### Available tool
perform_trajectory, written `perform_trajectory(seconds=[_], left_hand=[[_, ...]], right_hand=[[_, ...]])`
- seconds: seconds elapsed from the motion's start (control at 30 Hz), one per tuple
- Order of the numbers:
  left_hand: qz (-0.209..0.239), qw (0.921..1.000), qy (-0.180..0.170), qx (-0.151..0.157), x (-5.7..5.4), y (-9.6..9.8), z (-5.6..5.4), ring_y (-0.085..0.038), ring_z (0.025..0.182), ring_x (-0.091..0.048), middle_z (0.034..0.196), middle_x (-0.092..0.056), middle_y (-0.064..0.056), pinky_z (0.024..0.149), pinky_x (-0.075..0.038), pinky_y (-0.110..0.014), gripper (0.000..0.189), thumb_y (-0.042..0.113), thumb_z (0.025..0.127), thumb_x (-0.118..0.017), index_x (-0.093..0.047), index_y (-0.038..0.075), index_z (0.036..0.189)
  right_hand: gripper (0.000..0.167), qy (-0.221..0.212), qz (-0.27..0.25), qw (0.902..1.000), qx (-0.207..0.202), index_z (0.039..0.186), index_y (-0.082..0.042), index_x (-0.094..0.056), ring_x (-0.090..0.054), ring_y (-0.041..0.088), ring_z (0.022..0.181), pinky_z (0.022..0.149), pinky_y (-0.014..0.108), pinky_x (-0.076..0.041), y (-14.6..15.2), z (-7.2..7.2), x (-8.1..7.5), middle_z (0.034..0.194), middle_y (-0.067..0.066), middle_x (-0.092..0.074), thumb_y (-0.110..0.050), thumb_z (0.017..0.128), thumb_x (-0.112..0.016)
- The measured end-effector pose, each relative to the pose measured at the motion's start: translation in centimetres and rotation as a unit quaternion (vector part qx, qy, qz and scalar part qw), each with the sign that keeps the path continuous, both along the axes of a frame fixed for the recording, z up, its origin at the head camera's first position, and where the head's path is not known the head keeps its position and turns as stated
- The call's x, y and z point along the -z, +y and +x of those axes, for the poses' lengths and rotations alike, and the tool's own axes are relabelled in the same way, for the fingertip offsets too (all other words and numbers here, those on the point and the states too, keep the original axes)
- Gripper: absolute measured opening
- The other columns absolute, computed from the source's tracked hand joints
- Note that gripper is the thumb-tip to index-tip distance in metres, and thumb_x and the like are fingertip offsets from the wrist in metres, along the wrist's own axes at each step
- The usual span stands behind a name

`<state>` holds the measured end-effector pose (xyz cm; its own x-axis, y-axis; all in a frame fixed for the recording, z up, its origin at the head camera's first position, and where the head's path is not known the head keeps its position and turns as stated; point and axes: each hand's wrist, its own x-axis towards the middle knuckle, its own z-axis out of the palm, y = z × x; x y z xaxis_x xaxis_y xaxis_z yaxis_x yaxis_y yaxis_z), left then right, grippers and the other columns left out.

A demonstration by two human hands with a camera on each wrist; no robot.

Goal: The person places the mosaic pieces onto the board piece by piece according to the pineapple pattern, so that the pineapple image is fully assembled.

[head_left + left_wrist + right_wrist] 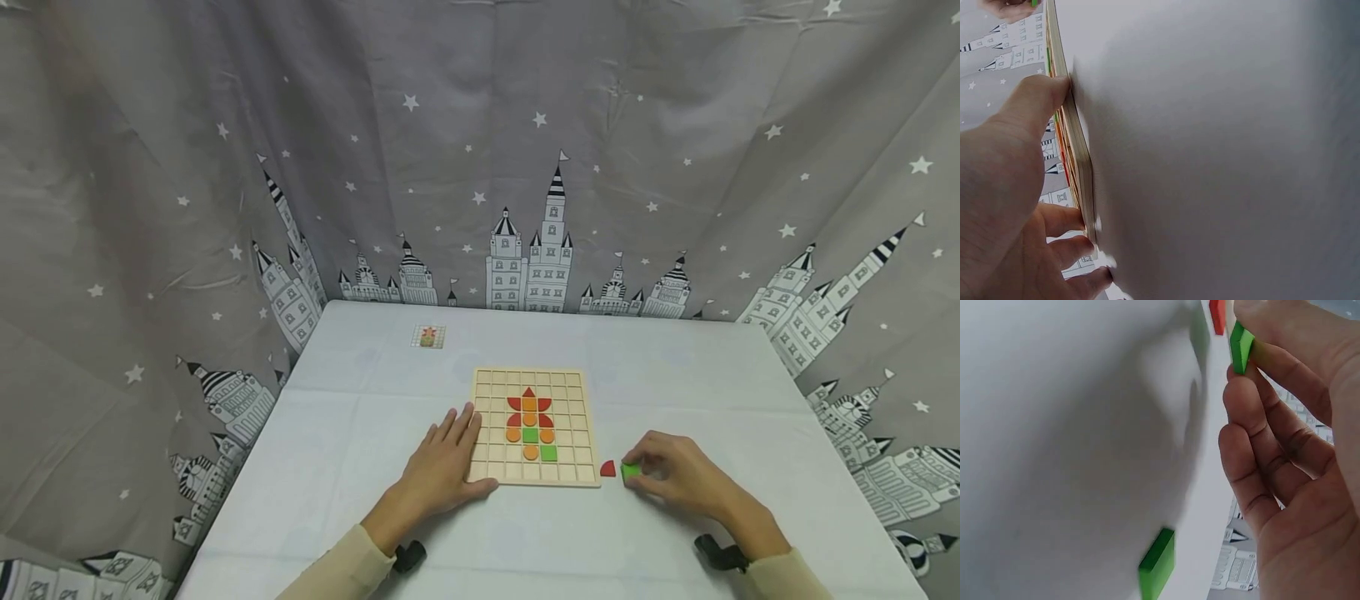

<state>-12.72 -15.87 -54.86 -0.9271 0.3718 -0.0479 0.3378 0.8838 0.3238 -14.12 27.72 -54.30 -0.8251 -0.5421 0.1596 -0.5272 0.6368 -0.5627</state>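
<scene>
My right hand (678, 475) pinches a green square tile (631, 472) between thumb and fingertips, just right of the wooden grid board (576, 417). In the right wrist view that tile (1241, 349) is tilted on edge. A second green tile (1159, 569) lies on the table below the palm; in the head view the hand hides it. Between board and hand lies a red quarter-circle tile (608, 469). My left hand (442, 467) rests against the board's lower left corner, fingers extended along its left side and thumb at the near edge. Red, orange and green tiles form a pattern on the board.
A small picture card (427, 337) with a coloured pattern on a grid lies beyond the board to the left. The white-covered table (675, 367) ends at a grey curtain (450, 167) printed with castles and stars.
</scene>
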Motion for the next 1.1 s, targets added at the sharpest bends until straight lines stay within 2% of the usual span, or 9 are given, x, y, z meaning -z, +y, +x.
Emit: perform_trajectory(seconds=[0.23,0.5,0.67,0.9,1.0,1.1], left_hand=[[0.000,1.0000,-0.001,-0.002,0.2,0.0,0.0,-0.047,0.178,-0.035,0.192,-0.033,-0.022,0.141,-0.038,-0.069,0.114,0.066,0.099,-0.087,-0.040,0.000,0.180],[0.000,1.0000,-0.005,-0.004,0.2,0.0,0.0,-0.047,0.179,-0.034,0.192,-0.032,-0.021,0.142,-0.036,-0.069,0.114,0.066,0.099,-0.086,-0.039,0.001,0.180],[-0.001,1.0000,-0.007,-0.005,0.2,0.0,0.0,-0.047,0.179,-0.033,0.192,-0.032,-0.021,0.142,-0.036,-0.069,0.114,0.066,0.099,-0.086,-0.039,0.001,0.180],[0.003,0.9999,-0.010,-0.005,0.2,0.1,0.0,-0.046,0.179,-0.033,0.192,-0.032,-0.021,0.142,-0.036,-0.069,0.115,0.066,0.099,-0.087,-0.039,0.001,0.180],[0.002,0.9999,-0.009,-0.005,0.2,0.1,0.0,-0.046,0.179,-0.033,0.192,-0.031,-0.021,0.142,-0.036,-0.069,0.115,0.066,0.099,-0.087,-0.039,0.001,0.180],[0.001,1.0000,-0.006,-0.006,0.2,0.1,0.0,-0.046,0.179,-0.033,0.192,-0.032,-0.021,0.142,-0.036,-0.069,0.115,0.066,0.098,-0.087,-0.039,0.001,0.180]], right_hand=[[0.030,0.029,-0.027,0.9989,-0.025,0.114,-0.017,-0.087,-0.070,0.001,0.085,0.078,0.025,-0.064,-1.8,-0.5,-0.5,0.105,-0.009,-0.082,-0.002,0.090,-0.098],[0.026,0.032,-0.044,0.9979,-0.035,0.115,-0.012,-0.087,-0.068,-0.007,0.085,0.076,0.026,-0.063,-4.1,-1.3,-1.0,0.104,-0.008,-0.083,-0.008,0.093,-0.098],[0.026,0.039,-0.060,0.9963,-0.048,0.115,-0.010,-0.086,-0.070,-0.005,0.085,0.075,0.024,-0.062,-5.2,-1.7,-1.2,0.104,-0.003,-0.084,-0.006,0.093,-0.098],[0.022,0.024,-0.059,0.9966,-0.052,0.113,-0.012,-0.084,-0.071,-0.004,0.086,0.074,0.026,-0.065,-7.2,-2.2,-1.2,0.106,-0.001,-0.084,-0.008,0.095,-0.097],[0.021,0.037,-0.064,0.9957,-0.055,0.109,-0.012,-0.084,-0.070,-0.005,0.085,0.074,0.029,-0.066,-8.3,-2.4,-1.0,0.103,-0.002,-0.083,-0.008,0.094,-0.098],[0.020,0.047,-0.071,0.9942,-0.066,0.107,-0.009,-0.084,-0.071,-0.001,0.084,0.073,0.031,-0.067,-9.4,-2.6,-1.0,0.100,0.000,-0.082,-0.006,0.093,-0.098]])
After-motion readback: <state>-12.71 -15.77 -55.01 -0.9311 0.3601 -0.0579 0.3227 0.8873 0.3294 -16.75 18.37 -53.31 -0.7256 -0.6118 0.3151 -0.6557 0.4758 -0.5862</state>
